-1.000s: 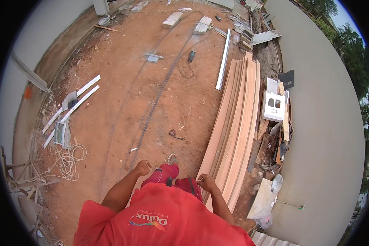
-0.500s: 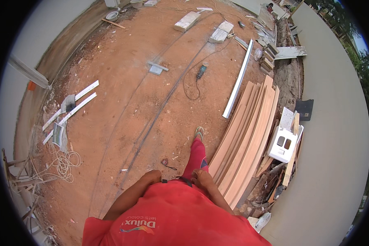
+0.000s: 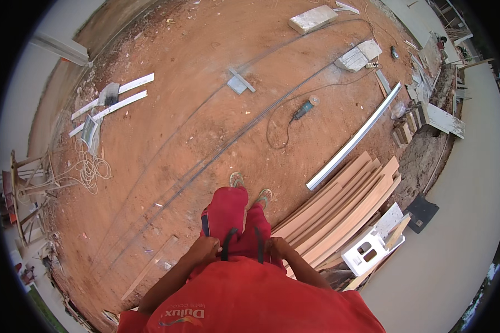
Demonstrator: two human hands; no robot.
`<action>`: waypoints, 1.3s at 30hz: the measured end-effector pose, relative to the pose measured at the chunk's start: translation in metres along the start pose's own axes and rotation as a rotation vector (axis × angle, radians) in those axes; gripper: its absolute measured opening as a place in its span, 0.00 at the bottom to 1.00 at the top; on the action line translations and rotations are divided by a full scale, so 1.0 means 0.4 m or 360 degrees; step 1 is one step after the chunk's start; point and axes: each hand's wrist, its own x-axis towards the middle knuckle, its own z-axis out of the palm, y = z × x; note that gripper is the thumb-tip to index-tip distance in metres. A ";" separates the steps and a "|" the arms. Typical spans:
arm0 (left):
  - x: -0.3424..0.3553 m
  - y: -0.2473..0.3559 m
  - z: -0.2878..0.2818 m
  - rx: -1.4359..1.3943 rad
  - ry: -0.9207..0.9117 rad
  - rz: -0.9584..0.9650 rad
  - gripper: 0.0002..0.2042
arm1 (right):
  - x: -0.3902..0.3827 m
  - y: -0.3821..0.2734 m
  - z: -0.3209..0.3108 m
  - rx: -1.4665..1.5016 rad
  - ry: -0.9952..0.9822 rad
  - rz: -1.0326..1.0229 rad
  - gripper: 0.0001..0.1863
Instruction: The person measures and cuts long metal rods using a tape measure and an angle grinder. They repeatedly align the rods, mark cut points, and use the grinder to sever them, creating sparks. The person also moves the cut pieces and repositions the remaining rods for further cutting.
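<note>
Left hand (image 3: 208,250) and right hand (image 3: 276,248), apart, sit at red trousers (image 3: 228,213), grip unclear; long pinkish wooden planks (image 3: 339,205), right hand nearer, slant toward the ground's (image 3: 166,111) right edge.

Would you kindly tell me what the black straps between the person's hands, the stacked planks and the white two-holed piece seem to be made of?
Black straps: probably woven fabric, matte, being flat, dull bands.
Stacked planks: most likely wood, seemingly unpainted, from their reddish-brown tone.
White two-holed piece: smooth-looking, with rounded openings; plastic or foam, I cannot tell which.
</note>
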 end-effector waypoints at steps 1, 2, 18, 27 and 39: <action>0.016 0.020 -0.020 -0.0048 -0.0170 -0.0063 0.10 | -0.005 0.018 -0.029 0.0022 -0.0013 -0.0038 0.06; 0.054 0.026 -0.030 -0.0105 -0.0204 -0.0033 0.10 | -0.009 0.037 -0.062 0.0050 -0.0020 -0.0071 0.06; 0.916 -0.118 -0.233 -0.0662 -0.1843 -0.0291 0.15 | 0.458 0.096 -0.591 0.0930 -0.1725 0.0236 0.11; 1.798 -0.443 -0.227 -0.0588 0.0795 -0.0107 0.09 | 1.731 0.453 -1.024 -0.0157 0.0789 -0.0161 0.26; 2.129 -0.552 -0.299 -0.0516 0.0972 0.0238 0.06 | 2.311 0.324 -1.154 -0.0990 0.1471 -0.0341 0.58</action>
